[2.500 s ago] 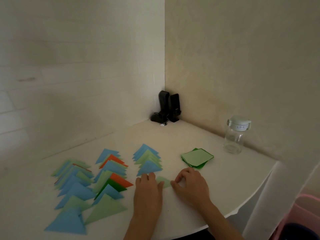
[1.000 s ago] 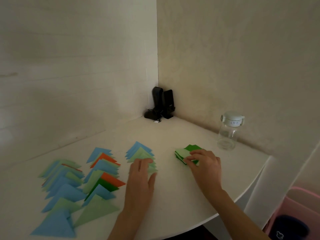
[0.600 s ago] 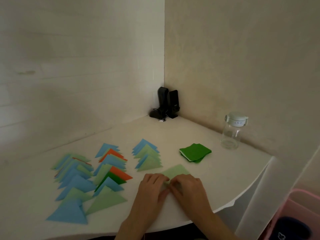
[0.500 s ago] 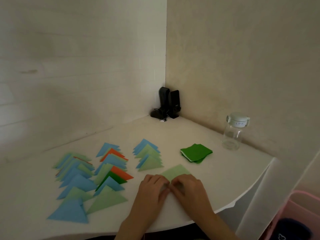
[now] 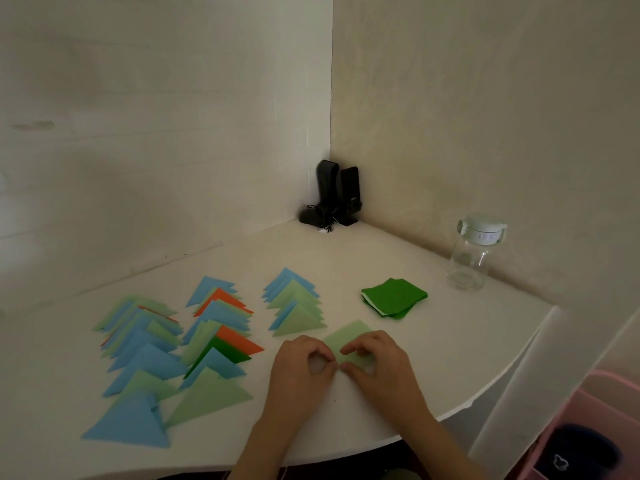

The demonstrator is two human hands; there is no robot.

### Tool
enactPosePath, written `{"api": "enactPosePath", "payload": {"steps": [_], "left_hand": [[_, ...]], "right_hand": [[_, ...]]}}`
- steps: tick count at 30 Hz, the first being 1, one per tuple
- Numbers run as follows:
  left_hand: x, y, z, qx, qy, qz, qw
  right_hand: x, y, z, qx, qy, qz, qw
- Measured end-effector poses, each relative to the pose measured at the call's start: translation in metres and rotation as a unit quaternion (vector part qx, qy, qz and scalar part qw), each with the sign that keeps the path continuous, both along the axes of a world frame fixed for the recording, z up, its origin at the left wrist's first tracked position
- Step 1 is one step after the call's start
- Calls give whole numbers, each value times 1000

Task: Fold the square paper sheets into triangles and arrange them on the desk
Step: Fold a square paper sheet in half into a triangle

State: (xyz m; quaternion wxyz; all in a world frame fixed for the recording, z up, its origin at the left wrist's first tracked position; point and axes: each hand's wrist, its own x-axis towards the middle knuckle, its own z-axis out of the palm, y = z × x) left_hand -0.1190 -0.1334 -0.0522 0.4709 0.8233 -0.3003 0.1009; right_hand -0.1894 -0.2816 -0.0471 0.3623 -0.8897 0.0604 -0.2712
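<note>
A light green square sheet (image 5: 348,337) lies on the white desk (image 5: 450,348) near its front edge. My left hand (image 5: 301,372) and my right hand (image 5: 379,367) meet at the sheet's near corner, and each pinches it between thumb and forefinger. Behind them to the right sits a small stack of dark green square sheets (image 5: 394,296). Three rows of folded triangles in blue, light green, orange and dark green lie to the left: a short row (image 5: 296,308), a middle row (image 5: 221,337) and a far-left row (image 5: 138,344).
A clear bottle with a white lid (image 5: 476,252) stands at the back right by the wall. Two black speakers (image 5: 337,197) fill the back corner. The desk's curved front edge runs just behind my wrists. A pink bin (image 5: 595,427) stands on the floor to the right.
My left hand laid a folded light green triangle on the short row. My right hand took a light green sheet off the stack, baring dark green. Both hands now pinch that sheet's near corner.
</note>
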Motion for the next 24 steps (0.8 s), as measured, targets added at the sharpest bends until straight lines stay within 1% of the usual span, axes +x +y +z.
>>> {"api": "enactPosePath", "payload": {"steps": [4,9,14,20,22,24], "left_hand": [[1,1,-2,2,2,3,1000],[-1,7,-4,7,-31,-5,999],[-4,10,-2,11,-23,-8,1000],[-9,11,2,23,-40,-19,999],[-9,11,2,30,-55,-27,998],[-7,10,1,42,-71,-34,996]], "right_hand": [[-3,-4,-1,11,-11,-5,1000],[-4,0,-4,-2,-38,-13,999],[-4,2,-5,-48,-7,-6,999],[-3,1,-8,-65,-8,-4,998],[-4,1,-7,-55,-17,6,998],[-5,0,-5,-20,-27,18,999]]}}
